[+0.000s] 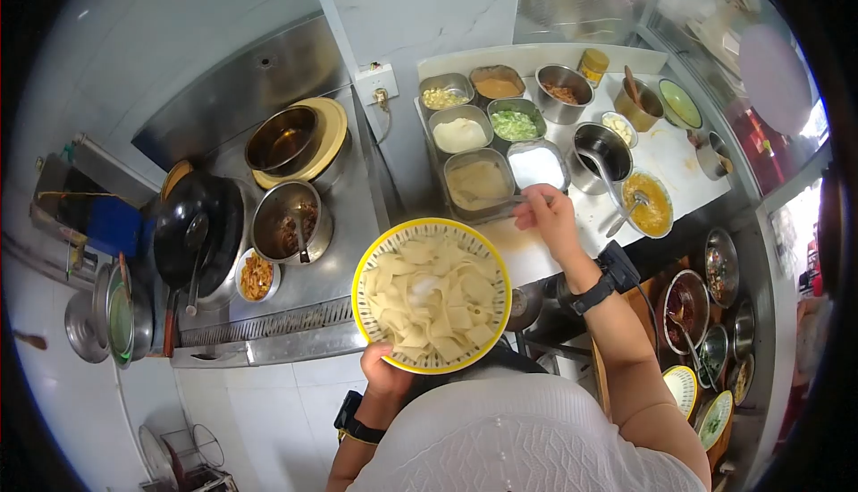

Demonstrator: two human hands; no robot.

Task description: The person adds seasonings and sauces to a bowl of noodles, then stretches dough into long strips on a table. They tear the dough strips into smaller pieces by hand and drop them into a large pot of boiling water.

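Observation:
My left hand (386, 372) holds a yellow-rimmed bowl (433, 295) full of wide flat noodles, gripping its near edge. My right hand (547, 215) reaches over the white counter and holds a thin spoon handle that lies at the front of the steel seasoning tins. The spoon's end points into the tin of pale paste (479, 181). Next to it stands a tin of white powder (536, 167). A black watch sits on each wrist.
More tins hold chopped greens (514, 122), garlic and brown sauce. Round steel bowls (601, 149) and a yellow sauce bowl (650, 204) stand to the right. On the left steel stove are a black wok (192, 228), pots (286, 220) and a ladle. Lower right shelves hold several sauce bowls.

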